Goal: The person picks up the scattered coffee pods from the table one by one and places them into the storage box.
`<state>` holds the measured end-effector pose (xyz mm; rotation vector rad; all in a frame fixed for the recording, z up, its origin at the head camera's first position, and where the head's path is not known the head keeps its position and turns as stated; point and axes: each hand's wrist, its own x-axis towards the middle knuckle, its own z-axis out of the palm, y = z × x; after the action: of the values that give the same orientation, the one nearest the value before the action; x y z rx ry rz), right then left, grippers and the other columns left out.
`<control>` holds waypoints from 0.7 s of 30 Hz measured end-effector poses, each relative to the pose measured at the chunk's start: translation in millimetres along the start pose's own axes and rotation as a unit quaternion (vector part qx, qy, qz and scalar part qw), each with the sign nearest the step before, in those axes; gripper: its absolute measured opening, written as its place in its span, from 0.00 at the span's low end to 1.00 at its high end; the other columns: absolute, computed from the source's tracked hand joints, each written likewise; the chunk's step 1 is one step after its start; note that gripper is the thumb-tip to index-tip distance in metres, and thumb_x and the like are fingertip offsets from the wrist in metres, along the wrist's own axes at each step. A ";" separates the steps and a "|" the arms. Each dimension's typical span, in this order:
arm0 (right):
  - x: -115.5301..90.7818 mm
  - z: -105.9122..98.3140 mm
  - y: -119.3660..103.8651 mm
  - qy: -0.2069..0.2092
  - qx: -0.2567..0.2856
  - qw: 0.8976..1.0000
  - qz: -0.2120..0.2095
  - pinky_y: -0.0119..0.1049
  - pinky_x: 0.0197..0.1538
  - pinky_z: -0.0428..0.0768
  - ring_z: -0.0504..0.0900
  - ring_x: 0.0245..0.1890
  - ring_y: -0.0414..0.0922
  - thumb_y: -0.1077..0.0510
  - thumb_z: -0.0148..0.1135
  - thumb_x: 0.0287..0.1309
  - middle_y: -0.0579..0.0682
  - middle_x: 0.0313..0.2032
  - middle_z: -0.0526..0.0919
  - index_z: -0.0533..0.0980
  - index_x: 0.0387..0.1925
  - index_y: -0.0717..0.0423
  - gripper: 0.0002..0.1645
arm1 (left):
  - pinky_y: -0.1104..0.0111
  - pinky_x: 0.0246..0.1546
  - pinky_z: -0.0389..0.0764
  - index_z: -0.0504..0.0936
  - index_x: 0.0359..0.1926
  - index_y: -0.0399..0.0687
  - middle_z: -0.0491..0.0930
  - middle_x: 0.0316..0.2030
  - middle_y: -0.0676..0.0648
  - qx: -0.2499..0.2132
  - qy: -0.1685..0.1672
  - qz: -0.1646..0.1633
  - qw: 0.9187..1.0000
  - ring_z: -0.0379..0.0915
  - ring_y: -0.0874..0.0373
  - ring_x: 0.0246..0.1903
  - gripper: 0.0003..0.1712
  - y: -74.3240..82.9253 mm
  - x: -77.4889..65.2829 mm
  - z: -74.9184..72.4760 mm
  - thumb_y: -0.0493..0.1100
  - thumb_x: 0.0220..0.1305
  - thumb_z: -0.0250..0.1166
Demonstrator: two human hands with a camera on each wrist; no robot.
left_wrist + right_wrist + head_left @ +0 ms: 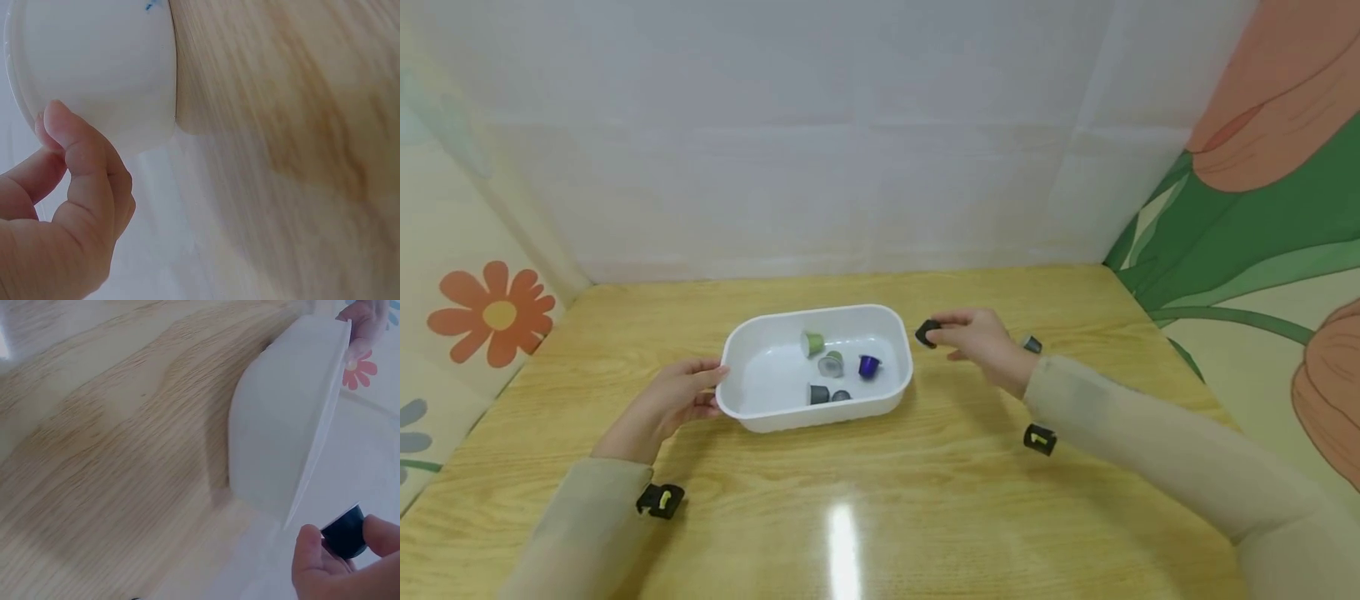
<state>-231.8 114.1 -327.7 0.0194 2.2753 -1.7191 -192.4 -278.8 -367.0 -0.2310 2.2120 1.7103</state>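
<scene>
A white plastic tub (827, 414) stands on the table, and my left hand (662, 402) pinches its left rim between thumb and fingers. Several coffee capsules lie scattered inside: a green one (814, 343), a silver-lidded one (831, 365), a purple one (869, 367) and dark grey ones (818, 394) along the near wall. Just off the tub's right end, my right hand (988, 346) pinches a black coffee capsule (345, 532) by thumb and fingertips. In the right wrist view the capsule is tilted, its pale rim turned toward the tub.
Beyond the right wrist, another dark capsule (1032, 343) lies on the wooden table (760, 508), partly hidden by the forearm. A white cloth (850, 167) hangs behind the table. Flower-printed panels (497, 315) flank both sides.
</scene>
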 end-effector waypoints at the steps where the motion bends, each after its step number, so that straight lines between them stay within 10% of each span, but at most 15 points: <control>1: -0.9 1.5 -2.0 -0.003 0.000 1.000 0.000 0.45 0.54 0.79 0.76 0.56 0.54 0.62 0.62 0.64 0.60 0.58 0.76 0.71 0.62 0.63 0.25 | 0.71 0.32 0.82 0.51 0.68 0.22 0.76 0.33 0.49 0.001 -0.001 0.001 1.000 0.76 0.62 0.28 0.33 0.4 0.3 0.1 0.44 0.76 0.50; 21: -0.7 34.4 -17.7 -0.033 -0.049 0.998 -0.016 0.45 0.47 0.81 0.80 0.51 0.51 0.64 0.65 0.60 0.59 0.54 0.80 0.75 0.58 0.64 0.24 | 0.72 0.31 0.82 0.53 0.67 0.23 0.75 0.31 0.51 0.003 0.001 0.005 1.000 0.75 0.63 0.27 0.31 -0.4 -0.1 0.3 0.43 0.76 0.50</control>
<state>-226.8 76.6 -319.4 -0.0925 2.3210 -1.5956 -192.1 -278.7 -367.4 -0.2195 2.2244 1.7085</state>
